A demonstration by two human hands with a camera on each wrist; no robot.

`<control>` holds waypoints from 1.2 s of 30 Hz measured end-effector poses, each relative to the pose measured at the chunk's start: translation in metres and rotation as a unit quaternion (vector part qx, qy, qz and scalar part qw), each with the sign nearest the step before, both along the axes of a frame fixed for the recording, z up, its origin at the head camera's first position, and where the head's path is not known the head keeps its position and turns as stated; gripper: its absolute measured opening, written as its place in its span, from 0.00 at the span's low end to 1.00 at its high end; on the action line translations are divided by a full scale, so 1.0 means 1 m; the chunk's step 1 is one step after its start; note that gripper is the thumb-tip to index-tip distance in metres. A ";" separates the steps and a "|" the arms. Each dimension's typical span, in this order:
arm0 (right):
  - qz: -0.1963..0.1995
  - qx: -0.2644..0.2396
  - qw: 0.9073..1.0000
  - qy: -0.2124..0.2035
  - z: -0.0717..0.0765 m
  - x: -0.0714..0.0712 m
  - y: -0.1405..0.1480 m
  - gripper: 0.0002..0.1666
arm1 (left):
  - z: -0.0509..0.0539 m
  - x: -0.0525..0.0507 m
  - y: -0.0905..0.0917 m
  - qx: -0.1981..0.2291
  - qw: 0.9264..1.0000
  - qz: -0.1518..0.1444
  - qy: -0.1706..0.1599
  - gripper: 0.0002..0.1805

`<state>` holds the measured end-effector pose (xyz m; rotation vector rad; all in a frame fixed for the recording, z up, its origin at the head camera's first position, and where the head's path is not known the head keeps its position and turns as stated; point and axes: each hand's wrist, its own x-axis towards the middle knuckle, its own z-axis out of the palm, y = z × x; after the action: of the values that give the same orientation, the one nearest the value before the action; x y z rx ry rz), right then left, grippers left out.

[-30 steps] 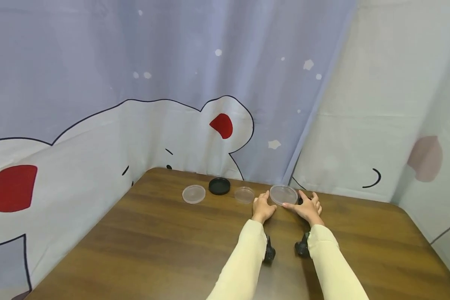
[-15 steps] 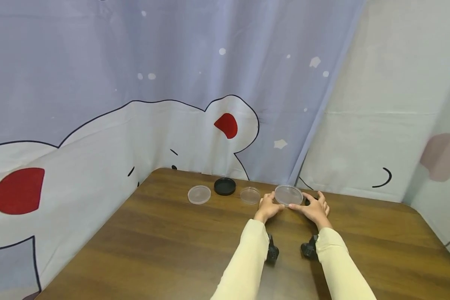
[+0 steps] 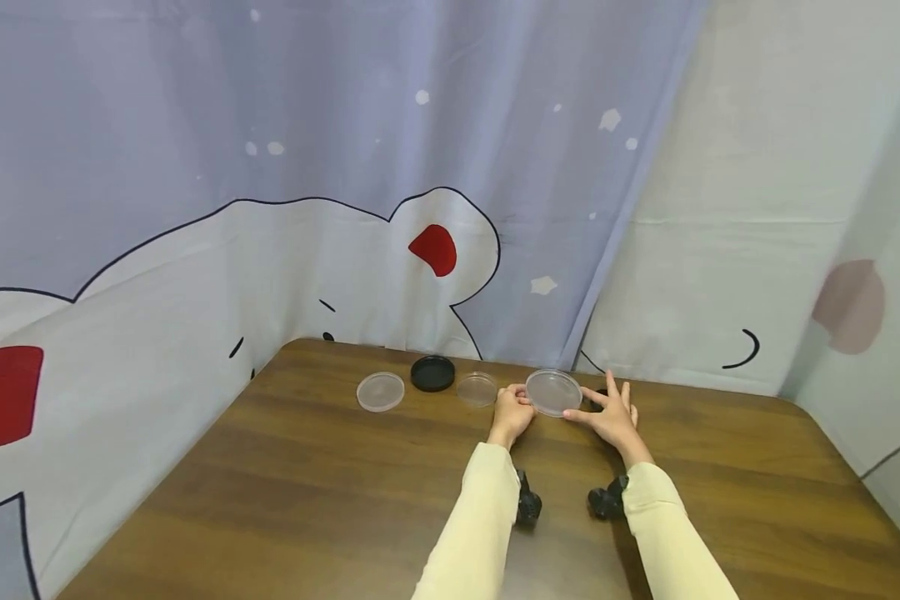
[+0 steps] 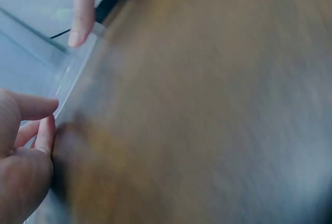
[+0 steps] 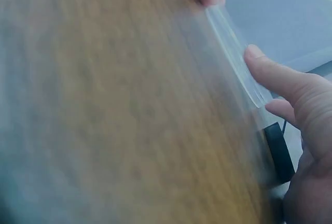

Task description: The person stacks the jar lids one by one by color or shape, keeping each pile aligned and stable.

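Note:
A clear round petri dish [image 3: 553,393] is between my two hands near the table's back edge. My left hand [image 3: 512,417] pinches its left edge between thumb and curled fingers. At the right edge, my right hand [image 3: 611,421] holds it with thumb and index finger, the other fingers spread upward. From the side, the right wrist view shows the dish [image 5: 233,53] as a thin clear band, with the right thumb over its rim. In the left wrist view, the left fingertips [image 4: 44,130] meet the dish's near end. Whether the dish touches the table is unclear.
Left of the hands, a smaller clear dish [image 3: 477,389], a black round dish [image 3: 432,374] and a frosted clear dish [image 3: 381,392] stand in a row on the wooden table [image 3: 330,500]. Another black object [image 5: 279,151] lies behind the right hand. A printed curtain [image 3: 330,275] hangs behind.
My left fingers have curled in and now pinch the dish's edge. The right hand's fingers have spread upward while its thumb stays at the dish. The head view has shifted slightly.

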<state>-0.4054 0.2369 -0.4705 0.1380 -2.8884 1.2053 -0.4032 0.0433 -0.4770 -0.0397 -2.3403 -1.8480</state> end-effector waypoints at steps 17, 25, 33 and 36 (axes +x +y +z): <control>-0.035 -0.030 0.997 0.067 0.010 0.022 0.021 0.41 | 0.012 0.003 0.025 -0.017 0.999 0.018 0.032 0.23; -0.040 -0.057 0.997 0.039 0.010 0.032 0.027 0.41 | 0.010 0.010 0.026 0.014 1.000 -0.009 0.022 0.21; -0.051 -0.081 0.995 0.035 0.008 0.043 0.027 0.42 | 0.003 0.017 0.022 0.060 0.997 -0.036 0.016 0.21; -0.057 -0.082 0.994 0.054 0.008 0.046 0.026 0.42 | 0.002 0.018 0.021 0.080 0.995 -0.048 0.018 0.21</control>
<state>-0.3590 0.2629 -0.4622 0.0354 -2.6534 1.3630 -0.3847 0.0647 -0.4749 -0.1672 -2.1937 -2.0555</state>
